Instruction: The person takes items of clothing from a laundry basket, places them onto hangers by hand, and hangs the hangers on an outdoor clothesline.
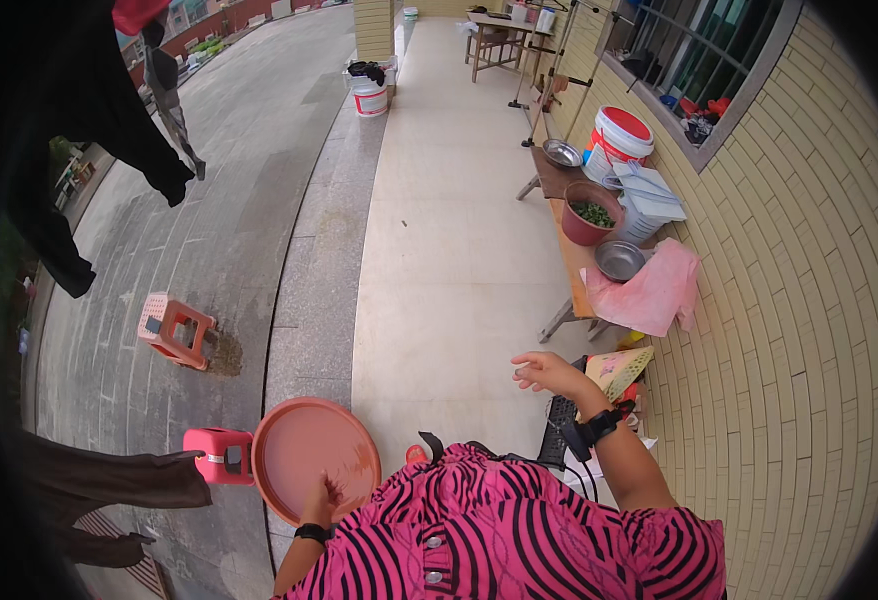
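My left hand hangs low over the near part of a round reddish-brown plastic basin; its fingers are partly curled and whether they hold anything is hard to tell. The basin looks to have water in it. My right hand is raised in the air above the tiled floor, fingers loosely spread, holding nothing. Beyond it stands a wooden bench with a pink cloth, a metal bowl, a reddish pot of green leaves and a second metal bowl.
A red stool touches the basin's left side. A pink stool stands farther out on the concrete. Dark clothes hang at the left. A brick wall runs along the right, near a white bucket and a drying rack.
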`<state>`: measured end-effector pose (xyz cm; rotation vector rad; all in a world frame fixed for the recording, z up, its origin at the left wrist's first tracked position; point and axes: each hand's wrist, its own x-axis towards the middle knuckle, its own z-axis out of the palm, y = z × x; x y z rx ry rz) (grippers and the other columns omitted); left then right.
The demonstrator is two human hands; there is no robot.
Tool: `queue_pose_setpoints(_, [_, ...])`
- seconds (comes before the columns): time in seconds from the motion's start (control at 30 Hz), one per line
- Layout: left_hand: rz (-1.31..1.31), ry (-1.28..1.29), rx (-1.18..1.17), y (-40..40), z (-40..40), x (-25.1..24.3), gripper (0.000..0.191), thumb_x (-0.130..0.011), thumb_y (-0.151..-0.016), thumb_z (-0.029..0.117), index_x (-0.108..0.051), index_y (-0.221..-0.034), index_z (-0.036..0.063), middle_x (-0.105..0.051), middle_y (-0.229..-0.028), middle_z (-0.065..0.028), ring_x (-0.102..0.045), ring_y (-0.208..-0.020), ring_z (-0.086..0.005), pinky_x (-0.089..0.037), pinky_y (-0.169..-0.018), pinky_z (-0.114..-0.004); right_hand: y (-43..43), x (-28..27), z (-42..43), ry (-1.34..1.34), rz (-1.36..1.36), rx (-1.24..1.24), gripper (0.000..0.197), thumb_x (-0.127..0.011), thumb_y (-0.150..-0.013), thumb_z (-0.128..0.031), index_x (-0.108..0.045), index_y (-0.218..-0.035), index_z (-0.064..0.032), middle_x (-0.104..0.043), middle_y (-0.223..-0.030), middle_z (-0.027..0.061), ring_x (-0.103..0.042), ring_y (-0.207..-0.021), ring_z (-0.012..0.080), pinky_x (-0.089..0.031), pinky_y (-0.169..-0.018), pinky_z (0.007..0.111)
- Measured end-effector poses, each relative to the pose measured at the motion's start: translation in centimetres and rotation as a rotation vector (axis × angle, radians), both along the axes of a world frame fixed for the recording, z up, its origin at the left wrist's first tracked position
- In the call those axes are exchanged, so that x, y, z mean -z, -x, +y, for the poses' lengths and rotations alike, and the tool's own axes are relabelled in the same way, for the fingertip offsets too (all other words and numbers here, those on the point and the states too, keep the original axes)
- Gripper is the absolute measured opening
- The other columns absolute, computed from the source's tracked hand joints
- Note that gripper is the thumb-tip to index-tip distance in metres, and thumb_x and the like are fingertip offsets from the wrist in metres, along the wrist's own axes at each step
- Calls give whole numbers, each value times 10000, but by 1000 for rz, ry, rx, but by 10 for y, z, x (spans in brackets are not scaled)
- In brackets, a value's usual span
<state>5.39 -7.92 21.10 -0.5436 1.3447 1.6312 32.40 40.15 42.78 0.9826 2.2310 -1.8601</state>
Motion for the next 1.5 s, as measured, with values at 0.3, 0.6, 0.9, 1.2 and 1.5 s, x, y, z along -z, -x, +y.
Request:
queue_pose_setpoints(0.3, [24,82,100,94,160,-36,277,-525,-893,298,-475,-672,139,-493,-577,0,-507,-521,-137,-426,-494,-262,-18,3,92,46,-15,322,340,-565,-882,-235,-548,-1157,-34,-643,-930,54,-623,-779,122,-485,-646,245])
queue_pose_setpoints(0.6, [19,92,108,126,347,-70,252,-493,-910,306,-480,-730,131,-508,-654,-5,-505,-580,-154,-448,-552,-277,-2,-13,324,-102,358,852,148,-559,-865,-147,-619,-898,-16,-623,-722,40,-582,-559,103,-466,-495,205])
queue_pose_setpoints(0.9, [62,139,108,161,436,-96,245,-478,-921,288,-506,-765,101,-535,-682,-20,-538,-628,-164,-463,-576,-274,68,-9,504,-91,346,1047,142,-584,-853,-191,-612,-888,-56,-626,-713,42,-582,-524,112,-459,-432,222])
queue_pose_setpoints(1.2, [3,129,44,272,563,-70,230,-473,-910,314,-526,-789,125,-554,-686,18,-548,-616,-122,-449,-554,-259,31,46,617,-327,107,1208,128,-593,-839,-174,-605,-893,-59,-631,-741,45,-582,-524,115,-462,-425,224])
queue_pose_setpoints(1.5, [110,128,310,356,723,-121,170,-515,-887,269,-535,-809,120,-552,-702,13,-538,-617,-117,-429,-540,-236,53,7,635,-188,118,1478,143,-600,-811,-155,-622,-868,-25,-640,-720,53,-599,-534,130,-465,-453,241])
